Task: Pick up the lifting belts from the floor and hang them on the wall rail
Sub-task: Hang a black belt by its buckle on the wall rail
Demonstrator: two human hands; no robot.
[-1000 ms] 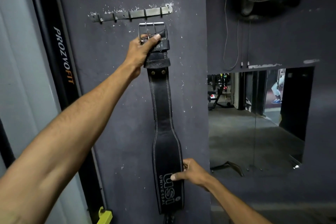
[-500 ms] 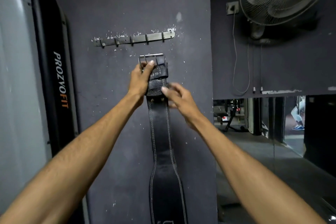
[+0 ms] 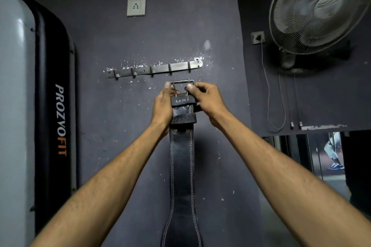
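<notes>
A black leather lifting belt (image 3: 181, 166) with white stitching hangs straight down in front of the dark wall. Its steel buckle (image 3: 181, 82) is at the top, a little below the wall rail (image 3: 158, 69), a metal strip with several hooks, all bare. My left hand (image 3: 162, 106) grips the left side of the belt's top end and my right hand (image 3: 204, 100) grips the right side, fingers at the buckle. The buckle sits under the rail's right end and does not touch a hook. The belt's lower end runs out of view.
A padded black and grey machine column (image 3: 50, 106) marked PROZVOFIT stands at the left. A wall fan (image 3: 321, 6) sticks out at the upper right, its cord hanging below. A socket (image 3: 136, 6) sits above the rail. A mirror (image 3: 321, 156) is at lower right.
My right hand has left the belt's lower part and come up to grip the buckle end beside my left hand. The view has tilted upward.
</notes>
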